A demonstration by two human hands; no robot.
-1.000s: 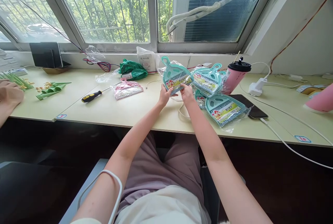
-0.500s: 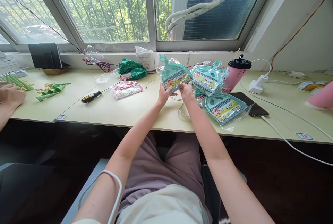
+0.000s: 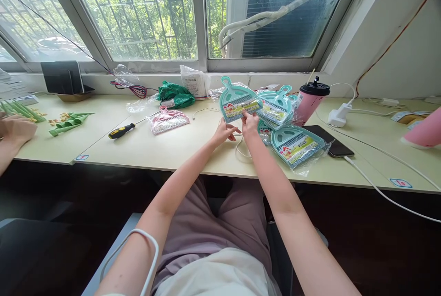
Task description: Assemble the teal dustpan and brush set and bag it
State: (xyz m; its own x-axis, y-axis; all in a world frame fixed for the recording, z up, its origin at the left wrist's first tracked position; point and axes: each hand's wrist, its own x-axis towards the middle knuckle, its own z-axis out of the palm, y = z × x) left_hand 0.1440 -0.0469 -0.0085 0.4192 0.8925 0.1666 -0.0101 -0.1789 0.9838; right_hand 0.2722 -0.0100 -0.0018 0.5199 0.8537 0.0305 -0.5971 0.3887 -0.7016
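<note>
My right hand (image 3: 250, 122) grips the lower edge of a teal mini dustpan-and-brush set (image 3: 237, 100) in clear wrap, holding it up over the desk. My left hand (image 3: 225, 132) hovers just below and to the left of it, fingers loosely apart and holding nothing. Two more wrapped teal sets lie to the right, one behind (image 3: 275, 105) and one nearer the desk edge (image 3: 296, 143). A pink set (image 3: 167, 120) lies to the left on the desk.
A yellow-handled screwdriver (image 3: 121, 130), green bag (image 3: 174, 93), pink cup (image 3: 311, 101), phone (image 3: 332, 141) and white cables (image 3: 375, 151) lie on the cream desk (image 3: 165, 149). Another person's hand (image 3: 15, 130) rests at the far left by green pieces (image 3: 69, 120).
My left hand has let go of the teal set and dropped lower. My right hand has carried the set a little to the right, toward the other teal sets.
</note>
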